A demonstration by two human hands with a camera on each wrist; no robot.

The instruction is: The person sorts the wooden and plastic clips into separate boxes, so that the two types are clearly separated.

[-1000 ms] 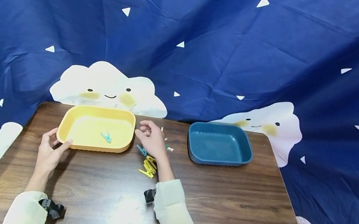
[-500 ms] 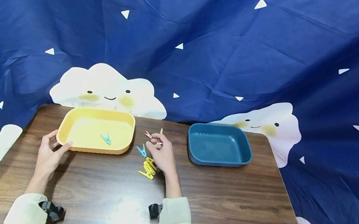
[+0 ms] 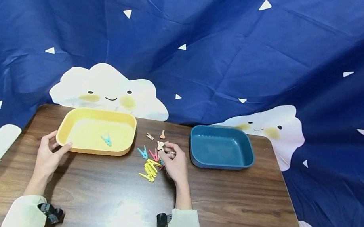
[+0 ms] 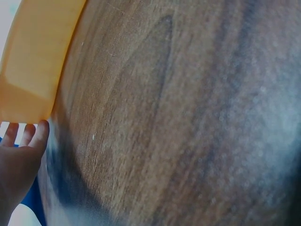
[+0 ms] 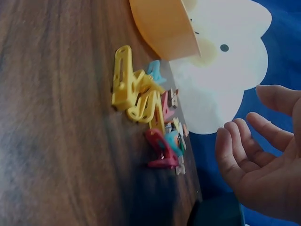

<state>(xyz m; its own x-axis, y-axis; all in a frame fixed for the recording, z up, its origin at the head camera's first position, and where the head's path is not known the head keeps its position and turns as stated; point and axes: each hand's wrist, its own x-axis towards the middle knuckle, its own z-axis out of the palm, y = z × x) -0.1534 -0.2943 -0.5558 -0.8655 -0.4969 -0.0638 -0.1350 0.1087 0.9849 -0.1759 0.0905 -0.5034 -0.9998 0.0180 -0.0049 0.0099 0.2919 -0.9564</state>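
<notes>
the right hand's [image 3: 175, 164] fingers [image 5: 240, 155] are loosely spread and curved, holding nothing in the wrist view; from the head view it is unclear whether the fingertips touch the pegs. just beside them lies a heap of small plastic clothes pegs [image 3: 151, 161] near the middle of the counter [image 3: 240, 215], between the two trays. the yellow pegs [image 5: 134, 96] are slim and slotted, lying flat in a bundle with long axes running roughly toward the counter's near edge; red [image 5: 160, 150] and teal pegs lie tumbled beside them at mixed angles. two pale pegs [image 3: 156, 135] sit apart, closer to the far edge.

the left hand [image 3: 48, 153] has its fingers around the near left corner of the yellow tray [image 3: 73, 123], thumb against its wall. one teal peg [image 3: 106, 140] lies inside, slanting. the blue tray [image 3: 218, 164] stands toward the far right.
</notes>
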